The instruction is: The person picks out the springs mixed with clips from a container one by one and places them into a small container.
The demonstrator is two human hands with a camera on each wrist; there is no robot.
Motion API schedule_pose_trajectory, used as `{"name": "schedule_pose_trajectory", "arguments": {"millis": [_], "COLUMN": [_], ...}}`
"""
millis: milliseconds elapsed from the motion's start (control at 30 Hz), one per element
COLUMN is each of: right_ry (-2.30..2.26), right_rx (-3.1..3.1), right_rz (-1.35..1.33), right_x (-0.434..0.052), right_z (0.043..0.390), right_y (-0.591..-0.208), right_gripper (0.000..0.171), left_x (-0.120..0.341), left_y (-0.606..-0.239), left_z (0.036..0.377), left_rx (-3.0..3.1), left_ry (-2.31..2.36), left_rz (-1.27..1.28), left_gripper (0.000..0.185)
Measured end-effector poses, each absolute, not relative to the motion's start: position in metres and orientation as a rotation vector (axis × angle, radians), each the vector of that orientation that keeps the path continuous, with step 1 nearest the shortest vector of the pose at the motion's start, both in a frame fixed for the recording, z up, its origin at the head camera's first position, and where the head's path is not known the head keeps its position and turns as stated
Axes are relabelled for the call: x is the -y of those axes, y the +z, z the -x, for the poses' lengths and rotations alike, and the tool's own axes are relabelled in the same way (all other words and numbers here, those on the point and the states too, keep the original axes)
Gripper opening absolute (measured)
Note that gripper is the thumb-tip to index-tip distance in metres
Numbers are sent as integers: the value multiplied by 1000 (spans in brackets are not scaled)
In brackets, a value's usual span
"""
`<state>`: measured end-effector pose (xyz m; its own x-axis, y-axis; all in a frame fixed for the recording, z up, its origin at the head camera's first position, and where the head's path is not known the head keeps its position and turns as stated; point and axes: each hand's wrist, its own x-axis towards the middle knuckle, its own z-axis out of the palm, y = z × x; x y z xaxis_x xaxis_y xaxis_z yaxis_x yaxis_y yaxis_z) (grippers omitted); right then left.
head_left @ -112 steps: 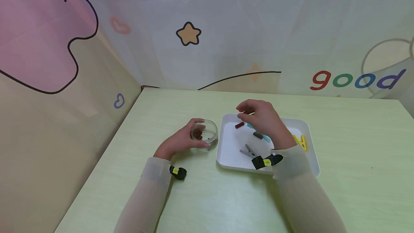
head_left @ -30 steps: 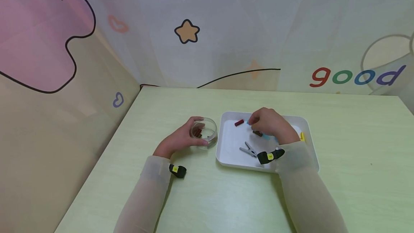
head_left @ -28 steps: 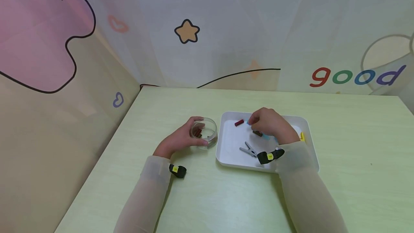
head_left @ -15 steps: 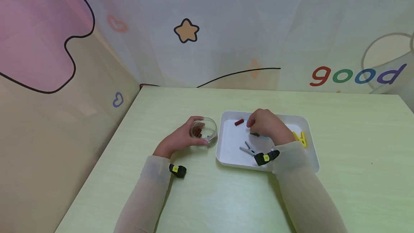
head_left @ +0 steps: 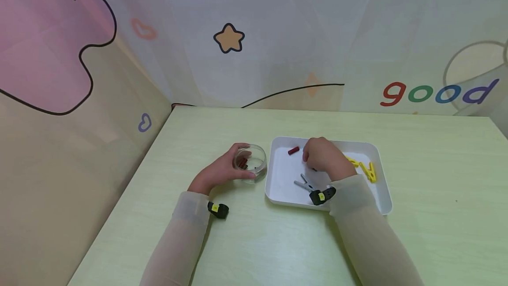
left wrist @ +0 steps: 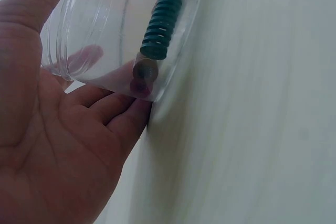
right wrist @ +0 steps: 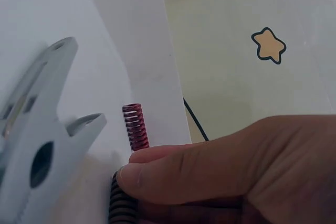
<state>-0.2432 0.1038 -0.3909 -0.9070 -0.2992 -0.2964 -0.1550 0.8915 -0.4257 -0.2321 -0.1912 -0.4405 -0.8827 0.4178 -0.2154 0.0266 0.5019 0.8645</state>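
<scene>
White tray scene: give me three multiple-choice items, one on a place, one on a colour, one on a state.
1. Where does the red spring lie?
A. In the white tray, near its far left corner
B. In the glass dish
C. On the bare table

2. What colour are the clothespins on the tray's right side?
A. Green
B. Yellow
C. Pink

3. What is the left hand doing?
A. Lying flat on the table
B. Lifting the tray
C. Holding the clear glass dish

Answers:
1 A: the head view shows it on the tray floor beyond the right hand.
2 B: they show yellow beside the right wrist.
3 C: its fingers curl round the dish wall in the head and left wrist views.
</scene>
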Motion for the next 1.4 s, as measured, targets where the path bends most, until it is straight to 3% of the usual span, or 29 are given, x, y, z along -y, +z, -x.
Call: {"name": "schedule_pose_trajectory", "arguments": {"millis": [1133, 1400], "right_ry": [-660, -720], "right_rx": [-2709, -2741], "right_rz": [378, 452], "right_x": [-102, -99], "right_z": [245, 241], "right_y": [-386, -381], "right_gripper": [6, 12], "left_x": [190, 191], "left_y": [-437, -439], "left_z": [229, 231], "left_rx": [-2382, -2383], "left_ry": [1322, 1319], "left_rz": [-350, -364], "left_gripper": [88, 89]}}
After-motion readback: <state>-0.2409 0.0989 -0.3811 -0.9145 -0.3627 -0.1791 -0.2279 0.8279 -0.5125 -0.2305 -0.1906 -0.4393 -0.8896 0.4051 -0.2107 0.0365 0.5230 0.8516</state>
